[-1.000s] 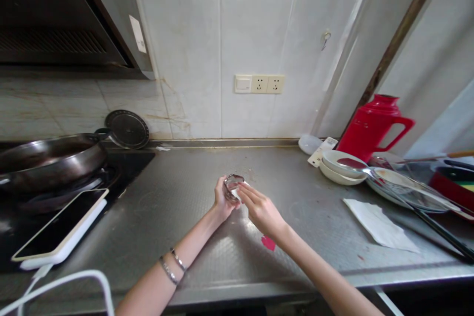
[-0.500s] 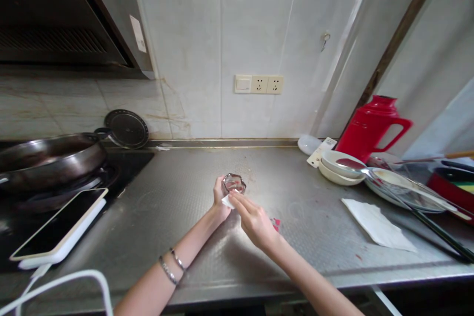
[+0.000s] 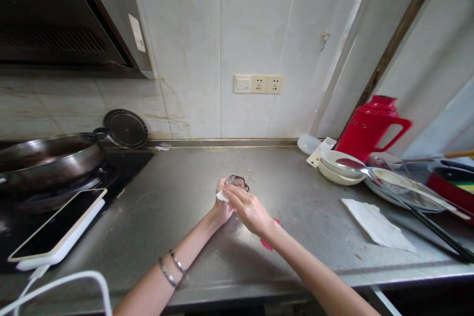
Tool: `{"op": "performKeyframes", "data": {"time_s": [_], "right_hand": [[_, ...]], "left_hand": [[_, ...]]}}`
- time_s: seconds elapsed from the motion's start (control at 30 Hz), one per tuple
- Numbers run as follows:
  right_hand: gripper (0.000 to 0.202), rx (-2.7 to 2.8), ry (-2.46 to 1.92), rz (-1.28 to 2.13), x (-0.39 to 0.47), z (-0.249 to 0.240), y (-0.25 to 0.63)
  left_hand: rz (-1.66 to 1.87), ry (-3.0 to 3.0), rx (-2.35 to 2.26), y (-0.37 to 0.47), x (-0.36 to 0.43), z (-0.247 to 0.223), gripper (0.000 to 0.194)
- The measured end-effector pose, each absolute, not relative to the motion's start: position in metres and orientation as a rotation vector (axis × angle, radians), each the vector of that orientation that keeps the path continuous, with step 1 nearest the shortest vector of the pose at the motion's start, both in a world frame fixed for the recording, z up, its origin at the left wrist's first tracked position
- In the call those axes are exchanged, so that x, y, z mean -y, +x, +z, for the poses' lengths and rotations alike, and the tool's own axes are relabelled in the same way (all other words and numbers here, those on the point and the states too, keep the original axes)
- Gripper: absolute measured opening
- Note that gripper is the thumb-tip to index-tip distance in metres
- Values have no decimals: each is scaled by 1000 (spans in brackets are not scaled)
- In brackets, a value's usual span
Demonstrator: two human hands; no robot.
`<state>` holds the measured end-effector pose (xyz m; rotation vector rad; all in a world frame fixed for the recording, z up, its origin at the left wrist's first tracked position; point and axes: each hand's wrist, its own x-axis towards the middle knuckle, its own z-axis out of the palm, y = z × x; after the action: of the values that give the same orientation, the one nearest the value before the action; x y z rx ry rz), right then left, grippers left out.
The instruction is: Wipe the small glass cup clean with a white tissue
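Note:
A small glass dish with a dark, wavy rim (image 3: 239, 181) is tilted up above the steel counter, and reddish marks show inside it. My left hand (image 3: 222, 205) is closed around its left side; the right hand partly hides those fingers. In my right hand (image 3: 249, 207) is a folded white tissue (image 3: 222, 196), pinched by the fingertips at the dish's near edge. That hand covers much of the dish's front. Red scraps (image 3: 265, 244) lie on the counter, partly hidden below my right wrist.
A wok (image 3: 52, 160) sits on the hob at left, with a phone (image 3: 57, 224) and white cable in front. To the right are a white paper sheet (image 3: 377, 224), stacked bowls (image 3: 342, 174), a plate with utensils, and a red thermos (image 3: 370, 128). The steel counter (image 3: 177, 173) runs between.
My right hand has moved slightly left with the tissue, over the dish's near edge, covering more of it. The dish has shifted a little right and tilted. More red scrap shows under my wrist.

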<state>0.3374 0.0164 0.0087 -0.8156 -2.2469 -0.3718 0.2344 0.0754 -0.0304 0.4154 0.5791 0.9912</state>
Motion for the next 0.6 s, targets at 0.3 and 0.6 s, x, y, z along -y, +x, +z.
{"op": "performKeyframes", "data": {"time_s": [0.3,0.6], "right_hand": [[27,2554,-472,-512,-40,41,366],[30,2641,-500,-460,-56,57,389]], "left_hand": [[886,496,-752,230,-70,-16,48],[726,696,-637,238,-64,-13,65]]}}
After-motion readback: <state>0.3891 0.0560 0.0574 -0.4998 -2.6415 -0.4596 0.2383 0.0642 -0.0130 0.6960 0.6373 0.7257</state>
